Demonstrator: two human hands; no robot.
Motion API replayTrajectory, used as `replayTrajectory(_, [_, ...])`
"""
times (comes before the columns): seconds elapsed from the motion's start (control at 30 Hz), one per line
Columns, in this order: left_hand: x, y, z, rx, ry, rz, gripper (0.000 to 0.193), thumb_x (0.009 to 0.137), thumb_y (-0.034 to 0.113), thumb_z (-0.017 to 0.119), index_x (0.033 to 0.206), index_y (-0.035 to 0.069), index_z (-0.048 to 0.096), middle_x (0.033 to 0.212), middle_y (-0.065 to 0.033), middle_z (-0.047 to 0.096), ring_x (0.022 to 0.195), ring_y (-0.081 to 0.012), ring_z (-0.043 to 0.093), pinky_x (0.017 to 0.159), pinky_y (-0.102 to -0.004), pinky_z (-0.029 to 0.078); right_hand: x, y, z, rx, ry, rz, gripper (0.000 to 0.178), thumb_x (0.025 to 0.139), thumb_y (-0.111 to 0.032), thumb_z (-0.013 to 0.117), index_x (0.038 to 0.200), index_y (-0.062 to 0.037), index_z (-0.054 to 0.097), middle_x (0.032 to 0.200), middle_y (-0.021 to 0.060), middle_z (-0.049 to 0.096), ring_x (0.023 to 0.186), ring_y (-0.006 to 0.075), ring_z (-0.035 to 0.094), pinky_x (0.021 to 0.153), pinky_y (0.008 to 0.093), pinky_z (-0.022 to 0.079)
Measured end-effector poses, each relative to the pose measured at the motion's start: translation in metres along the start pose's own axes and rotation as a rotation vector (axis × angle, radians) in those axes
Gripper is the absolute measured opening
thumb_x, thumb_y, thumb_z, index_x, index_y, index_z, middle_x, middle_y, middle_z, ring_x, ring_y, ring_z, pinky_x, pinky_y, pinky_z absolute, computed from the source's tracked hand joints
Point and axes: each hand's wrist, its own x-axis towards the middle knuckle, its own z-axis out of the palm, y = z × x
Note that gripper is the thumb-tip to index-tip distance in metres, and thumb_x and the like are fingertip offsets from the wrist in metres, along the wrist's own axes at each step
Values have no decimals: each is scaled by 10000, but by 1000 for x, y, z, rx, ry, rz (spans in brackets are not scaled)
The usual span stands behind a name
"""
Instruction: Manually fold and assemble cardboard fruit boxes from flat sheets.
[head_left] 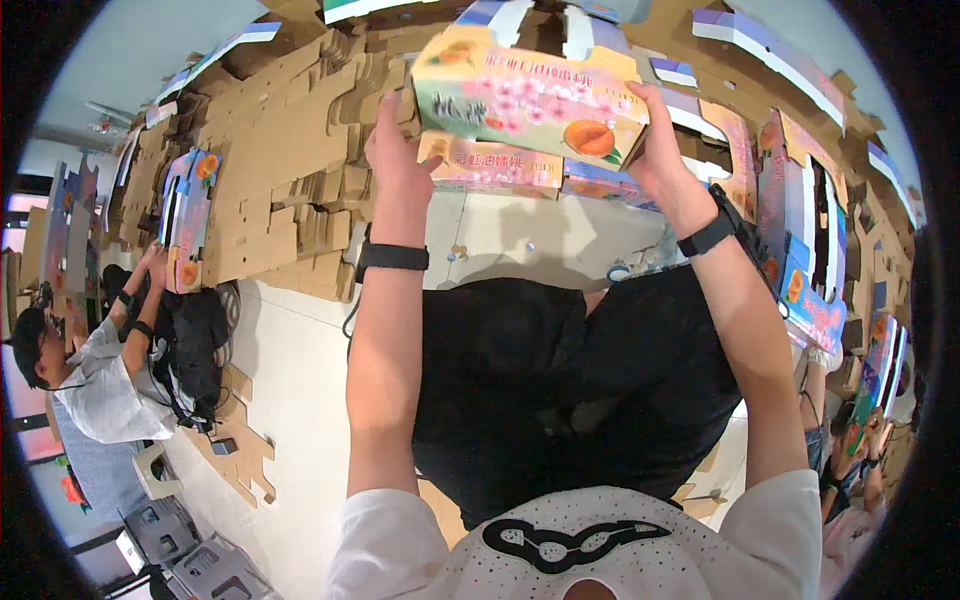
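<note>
A printed cardboard fruit box [530,100], with pink blossoms and an orange fruit on its long side, is raised and tilted in front of me. My right hand [660,145] is closed on its right end, with the thumb along the upper corner. At the left end, my left hand [400,150] has its fingers stretched upward and the thumb apart; it looks to be just beside the box, though contact is hard to tell. Below the raised box are another printed fruit box [490,168] and a bluish printed box [605,184].
Flat brown cardboard blanks [265,185] lie stacked to my left. More printed boxes [800,220] stand on the right. A co-worker [110,370] at the far left handles a printed carton [187,220]; another person's hands [872,440] show at the lower right. Grey stools [165,530] stand lower left.
</note>
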Motion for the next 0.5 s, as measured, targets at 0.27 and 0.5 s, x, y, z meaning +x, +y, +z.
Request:
replayTrajectory(0.27, [-22,-68,24,-156,-277,-176,677,889,602,585,1431,246,392,1369,-100,464,1189,-263,506,974,-604,423,-38,40,37,-691,-492,308,732,894,-619,568,1375,-70,514,1256,134,585,1078,257,657,779,383,591])
replayTrajectory(0.5, [-29,-63,34,20,-213,-247,467,824,472,727,1181,202,592,1065,13,601,974,-140,546,812,-415,432,-11,22,0,-984,-483,336,987,774,-762,633,1329,49,536,1215,192,598,1020,271,668,746,365,594])
